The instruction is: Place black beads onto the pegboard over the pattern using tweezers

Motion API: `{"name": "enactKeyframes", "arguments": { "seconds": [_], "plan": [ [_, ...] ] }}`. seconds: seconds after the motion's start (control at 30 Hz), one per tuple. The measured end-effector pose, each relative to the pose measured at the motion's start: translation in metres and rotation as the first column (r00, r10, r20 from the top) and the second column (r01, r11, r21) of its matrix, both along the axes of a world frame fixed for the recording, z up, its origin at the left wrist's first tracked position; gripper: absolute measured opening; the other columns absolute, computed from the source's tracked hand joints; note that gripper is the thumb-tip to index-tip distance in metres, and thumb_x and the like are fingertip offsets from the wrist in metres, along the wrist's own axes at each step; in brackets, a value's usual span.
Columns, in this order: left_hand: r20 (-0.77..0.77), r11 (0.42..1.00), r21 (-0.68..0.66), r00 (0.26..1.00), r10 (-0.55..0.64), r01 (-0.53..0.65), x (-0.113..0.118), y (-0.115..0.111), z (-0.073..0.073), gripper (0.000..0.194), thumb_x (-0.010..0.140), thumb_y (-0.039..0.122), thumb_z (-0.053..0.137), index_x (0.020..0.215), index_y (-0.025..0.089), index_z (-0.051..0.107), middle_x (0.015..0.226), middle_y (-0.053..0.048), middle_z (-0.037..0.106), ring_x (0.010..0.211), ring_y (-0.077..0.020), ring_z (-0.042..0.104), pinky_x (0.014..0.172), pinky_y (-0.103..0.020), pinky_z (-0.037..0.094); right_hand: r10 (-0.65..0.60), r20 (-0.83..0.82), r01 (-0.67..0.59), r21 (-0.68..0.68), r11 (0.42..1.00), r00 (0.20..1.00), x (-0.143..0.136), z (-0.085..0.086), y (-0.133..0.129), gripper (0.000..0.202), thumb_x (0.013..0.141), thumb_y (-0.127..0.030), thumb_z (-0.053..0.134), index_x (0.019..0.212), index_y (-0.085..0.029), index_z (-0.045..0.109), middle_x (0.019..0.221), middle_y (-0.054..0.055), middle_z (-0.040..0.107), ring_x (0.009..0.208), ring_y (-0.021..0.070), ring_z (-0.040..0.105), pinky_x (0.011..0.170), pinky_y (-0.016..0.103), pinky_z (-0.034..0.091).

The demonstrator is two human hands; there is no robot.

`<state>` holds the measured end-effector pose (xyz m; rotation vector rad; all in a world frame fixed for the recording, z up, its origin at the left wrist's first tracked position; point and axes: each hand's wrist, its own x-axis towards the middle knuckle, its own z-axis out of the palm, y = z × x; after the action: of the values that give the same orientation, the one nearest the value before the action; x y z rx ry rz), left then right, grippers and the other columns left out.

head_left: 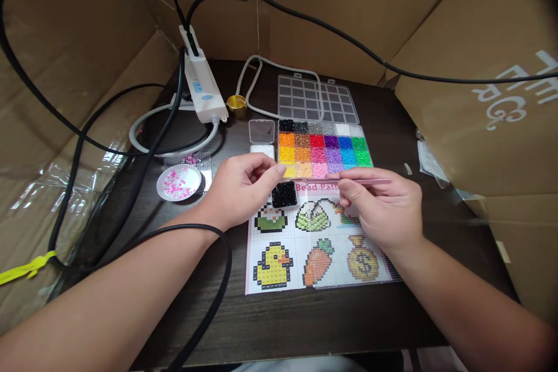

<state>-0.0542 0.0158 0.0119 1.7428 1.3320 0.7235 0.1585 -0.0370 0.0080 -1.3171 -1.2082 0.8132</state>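
My right hand (386,203) is closed around thin pink tweezers (370,181), whose tips point left over the front of the bead box. My left hand (246,186) is pinched at the box's front left corner, near the yellow beads; what its fingertips hold is too small to tell. The bead box (325,148) has compartments of many colours, and its clear lid (318,99) lies open behind it. A small box of black beads (284,194) sits beside my left hand. Below lies the bead pattern sheet (300,250), showing a duck, a carrot and a money bag.
A white dish (178,182) of pink and white beads stands at the left on a clear pegboard. Behind are a power strip (203,84) and a gold cup (237,104). Black cables cross the left side, one over my left forearm. Cardboard walls (326,29) surround the dark table (196,314).
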Motion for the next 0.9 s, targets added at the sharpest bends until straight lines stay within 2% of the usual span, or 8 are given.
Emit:
{"name": "enactKeyframes", "arguments": {
  "seconds": [0.57, 0.9],
  "plan": [
    [0.002, 0.999, 0.026, 1.0, 0.019, -0.019, 0.001, 0.0, 0.003, 0.035, 0.086, 0.044, 0.056, 0.068, 0.015, 0.061, 0.055, 0.002, 0.051, 0.051, -0.0089, 0.045, 0.049, -0.023, 0.034, 0.018, 0.065, -0.023, 0.076, 0.997, 0.998, 0.006, -0.002, -0.002, 0.012, 0.076, -0.014, 0.074, 0.082, -0.024, 0.075, 0.053, -0.003, 0.065, 0.042, 0.01, 0.058, 0.038, 0.022, 0.051],
    [0.006, 0.999, 0.027, 1.0, 0.028, -0.028, 0.0, -0.001, 0.001, 0.034, 0.086, 0.044, 0.056, 0.071, 0.015, 0.064, 0.056, 0.002, 0.052, 0.051, -0.0094, 0.047, 0.048, -0.023, 0.035, 0.065, 0.204, -0.092, 0.129, 0.987, 0.977, 0.012, -0.003, -0.005, 0.017, 0.076, -0.011, 0.075, 0.085, -0.025, 0.076, 0.063, -0.003, 0.072, 0.047, 0.0096, 0.061, 0.042, 0.021, 0.052]
  ]
}}
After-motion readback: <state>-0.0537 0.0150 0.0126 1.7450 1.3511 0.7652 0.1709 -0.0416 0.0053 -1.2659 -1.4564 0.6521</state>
